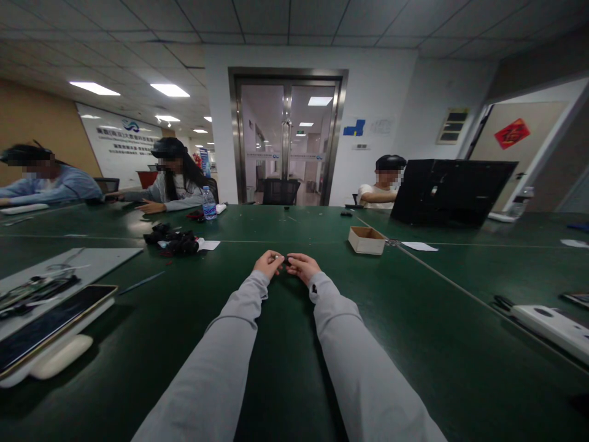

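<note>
My left hand [268, 264] and my right hand [302, 267] meet just above the green table [285, 344], arms stretched forward in grey sleeves. The left fingers are pinched round a tiny whitish piece [277, 257], too small to name. Between my right thumb and fingers is a small black piece [287, 261]; its kind cannot be made out. The two pieces are close together, and I cannot tell whether they touch.
An open cardboard box [367, 244] stands to the right, ahead of a black monitor [453, 193]. Dark bundled items [172, 239] and a water bottle [208, 204] are left. A phone [50, 328] lies near left, a white power strip [552, 328] right. Several people sit across the table.
</note>
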